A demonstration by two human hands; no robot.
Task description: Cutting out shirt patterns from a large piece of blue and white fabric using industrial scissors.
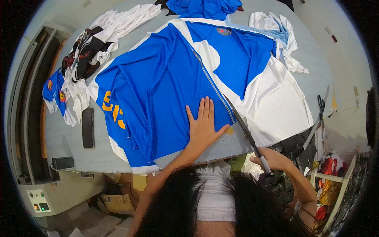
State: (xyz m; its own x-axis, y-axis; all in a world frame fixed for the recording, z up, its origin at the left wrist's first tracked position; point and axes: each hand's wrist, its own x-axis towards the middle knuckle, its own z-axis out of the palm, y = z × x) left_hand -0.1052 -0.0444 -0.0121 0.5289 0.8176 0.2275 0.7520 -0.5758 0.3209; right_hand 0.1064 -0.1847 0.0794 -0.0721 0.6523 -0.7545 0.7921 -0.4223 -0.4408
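Blue fabric [169,79] with white borders and orange lettering lies spread over the table, wrinkled on its left side. My left hand [203,122] rests flat on it, fingers spread, close to a thin patterned strip along the fabric's edge. In my right hand [274,160] is a pair of scissors [246,132], gripped by the handles at the table's front edge. Its blades point up and left, lying along the strip beside the white fabric. Whether the blades are parted is hard to see. A second blue piece [241,55] with a round badge adjoins on the right, bordered by white fabric [280,106].
Bunched white and dark cloth [87,51] lies at the far left, with crumpled blue cloth [203,8] at the back. A black oblong object [88,128] and a small black box [62,162] sit at left. Another pair of scissors [321,106] lies at the right edge.
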